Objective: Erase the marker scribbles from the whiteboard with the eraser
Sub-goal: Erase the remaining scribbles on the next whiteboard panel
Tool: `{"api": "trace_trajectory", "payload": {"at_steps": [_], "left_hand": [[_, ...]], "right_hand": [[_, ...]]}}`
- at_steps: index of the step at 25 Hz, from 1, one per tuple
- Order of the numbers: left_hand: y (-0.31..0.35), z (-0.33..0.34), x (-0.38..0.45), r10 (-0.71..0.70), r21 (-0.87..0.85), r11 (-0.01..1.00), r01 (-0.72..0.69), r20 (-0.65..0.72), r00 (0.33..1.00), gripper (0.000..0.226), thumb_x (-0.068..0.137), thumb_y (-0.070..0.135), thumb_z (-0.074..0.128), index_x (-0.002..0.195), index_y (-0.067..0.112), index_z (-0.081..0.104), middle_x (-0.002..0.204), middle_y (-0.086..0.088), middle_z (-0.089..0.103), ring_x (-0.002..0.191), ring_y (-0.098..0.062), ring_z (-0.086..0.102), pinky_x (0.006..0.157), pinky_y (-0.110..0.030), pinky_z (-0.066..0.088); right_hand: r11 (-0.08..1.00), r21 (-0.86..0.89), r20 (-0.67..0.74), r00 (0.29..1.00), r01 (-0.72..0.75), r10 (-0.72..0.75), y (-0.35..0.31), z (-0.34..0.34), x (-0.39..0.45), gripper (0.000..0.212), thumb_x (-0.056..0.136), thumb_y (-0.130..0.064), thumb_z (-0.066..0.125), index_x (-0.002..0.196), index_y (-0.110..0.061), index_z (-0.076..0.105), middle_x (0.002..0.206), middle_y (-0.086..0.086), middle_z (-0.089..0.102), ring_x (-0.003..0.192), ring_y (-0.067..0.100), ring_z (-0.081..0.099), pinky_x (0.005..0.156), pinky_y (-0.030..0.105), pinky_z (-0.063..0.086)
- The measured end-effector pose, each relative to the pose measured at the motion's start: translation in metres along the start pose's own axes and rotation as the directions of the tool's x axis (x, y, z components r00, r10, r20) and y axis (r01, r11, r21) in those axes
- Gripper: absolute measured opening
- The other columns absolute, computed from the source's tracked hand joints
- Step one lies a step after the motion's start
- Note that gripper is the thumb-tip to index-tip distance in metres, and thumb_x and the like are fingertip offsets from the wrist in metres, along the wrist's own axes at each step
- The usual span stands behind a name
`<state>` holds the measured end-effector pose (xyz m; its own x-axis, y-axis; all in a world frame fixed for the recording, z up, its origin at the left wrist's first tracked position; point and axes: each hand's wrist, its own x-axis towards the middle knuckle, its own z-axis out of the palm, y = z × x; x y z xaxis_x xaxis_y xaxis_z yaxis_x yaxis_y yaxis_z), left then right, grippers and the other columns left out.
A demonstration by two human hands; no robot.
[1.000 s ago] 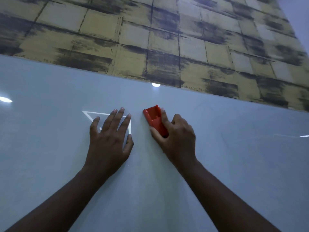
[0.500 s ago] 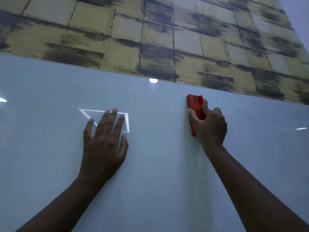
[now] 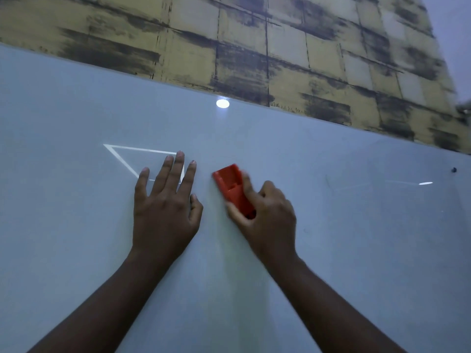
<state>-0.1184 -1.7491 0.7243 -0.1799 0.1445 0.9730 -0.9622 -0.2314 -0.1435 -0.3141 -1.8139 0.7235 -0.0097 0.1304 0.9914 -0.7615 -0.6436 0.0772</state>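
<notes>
The whiteboard (image 3: 331, 250) fills most of the head view, pale grey and glossy. My right hand (image 3: 267, 215) grips a red eraser (image 3: 233, 186) and presses it against the board near the middle, tilted up to the left and slightly blurred. My left hand (image 3: 165, 202) lies flat on the board just left of the eraser, fingers straight and spread. No dark marker scribbles show near the hands. A faint thin line (image 3: 331, 184) and a small dark dot (image 3: 453, 170) sit on the board at the right.
A bright triangular light reflection (image 3: 132, 155) lies on the board, partly under my left fingers. A round light reflection (image 3: 222, 103) shines near the board's top edge. Above the board runs a yellow wall with dark block pattern (image 3: 254, 42).
My right hand swept the eraser out to the right and upward, then back left, next to my left hand. My left hand stayed flat on the board.
</notes>
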Motion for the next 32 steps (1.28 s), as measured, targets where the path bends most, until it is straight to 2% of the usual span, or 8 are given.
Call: {"api": "trace_trajectory", "payload": {"at_steps": [3,6,10,13,18,23,28,32], "left_hand": [[0.001,-0.003,-0.01,0.009,0.008,1.0,-0.009,0.004,1.0,0.062,0.102,0.031,0.039,0.161,0.012,0.044,0.17,-0.013,0.034,0.158,-0.027,0.034,0.127,-0.057,0.022],[0.004,-0.004,-0.019,-0.006,0.011,1.0,0.006,0.015,1.0,0.063,0.103,0.033,0.039,0.162,0.012,0.042,0.171,-0.014,0.031,0.158,-0.029,0.032,0.127,-0.059,0.021],[0.02,-0.002,-0.031,-0.061,0.034,0.998,0.06,0.025,0.998,0.067,0.102,0.036,0.043,0.163,0.01,0.038,0.173,-0.015,0.026,0.159,-0.032,0.03,0.127,-0.062,0.019],[0.036,0.002,-0.041,-0.127,0.043,0.991,0.127,0.013,0.992,0.069,0.102,0.037,0.042,0.165,0.008,0.034,0.174,-0.016,0.025,0.159,-0.034,0.029,0.128,-0.062,0.016],[0.044,-0.003,-0.056,-0.136,0.049,0.99,0.133,0.07,0.988,0.071,0.104,0.041,0.04,0.166,0.009,0.029,0.175,-0.015,0.021,0.161,-0.033,0.023,0.129,-0.06,0.015],[0.047,-0.01,-0.073,-0.114,0.051,0.993,0.11,0.092,0.989,0.069,0.105,0.038,0.039,0.167,0.01,0.028,0.176,-0.012,0.019,0.163,-0.029,0.018,0.13,-0.059,0.015],[0.054,-0.02,-0.11,-0.086,0.062,0.995,0.078,0.126,0.988,0.068,0.106,0.035,0.04,0.167,0.009,0.027,0.176,-0.013,0.019,0.163,-0.03,0.018,0.129,-0.06,0.017],[0.06,-0.025,-0.137,-0.101,0.058,0.994,0.093,0.154,0.983,0.067,0.106,0.033,0.041,0.167,0.009,0.025,0.176,-0.013,0.017,0.164,-0.03,0.015,0.13,-0.059,0.014]], "right_hand": [[0.969,0.033,0.012,0.969,-0.247,0.246,0.052,-0.014,0.013,0.067,0.088,-0.064,0.062,0.148,-0.034,0.055,0.086,0.0,0.049,0.08,0.026,0.059,0.07,0.041,0.053],[0.875,0.08,0.01,0.878,-0.478,0.479,0.105,-0.036,0.016,0.065,0.086,-0.06,0.071,0.143,-0.03,0.061,0.09,0.003,0.056,0.086,0.025,0.059,0.072,0.035,0.045],[0.838,0.153,0.025,0.85,-0.523,0.526,0.123,-0.036,0.003,0.064,0.086,-0.056,0.074,0.143,-0.03,0.062,0.086,0.002,0.054,0.082,0.022,0.057,0.072,0.032,0.041],[0.883,0.212,0.002,0.904,-0.419,0.428,0.098,-0.029,-0.023,0.059,0.085,-0.053,0.074,0.136,-0.025,0.068,0.08,0.002,0.049,0.077,0.027,0.058,0.067,0.035,0.045],[0.985,0.171,0.117,0.993,-0.009,-0.012,0.027,-0.029,-0.117,0.065,0.085,-0.055,0.063,0.142,-0.023,0.062,0.086,0.0,0.05,0.075,0.022,0.051,0.062,0.034,0.047],[0.989,0.135,0.14,0.987,0.062,-0.081,0.051,-0.036,-0.119,0.064,0.085,-0.058,0.061,0.142,-0.028,0.062,0.083,0.001,0.05,0.071,0.024,0.051,0.061,0.038,0.046],[0.921,0.157,0.1,0.933,-0.357,0.345,0.122,-0.048,-0.107,0.066,0.084,-0.062,0.064,0.144,-0.034,0.059,0.082,-0.003,0.044,0.074,0.023,0.056,0.061,0.035,0.05],[0.845,0.209,0.107,0.87,-0.493,0.481,0.137,-0.056,-0.134,0.072,0.087,-0.059,0.068,0.152,-0.033,0.051,0.086,-0.003,0.044,0.078,0.022,0.056,0.067,0.034,0.052]]}}
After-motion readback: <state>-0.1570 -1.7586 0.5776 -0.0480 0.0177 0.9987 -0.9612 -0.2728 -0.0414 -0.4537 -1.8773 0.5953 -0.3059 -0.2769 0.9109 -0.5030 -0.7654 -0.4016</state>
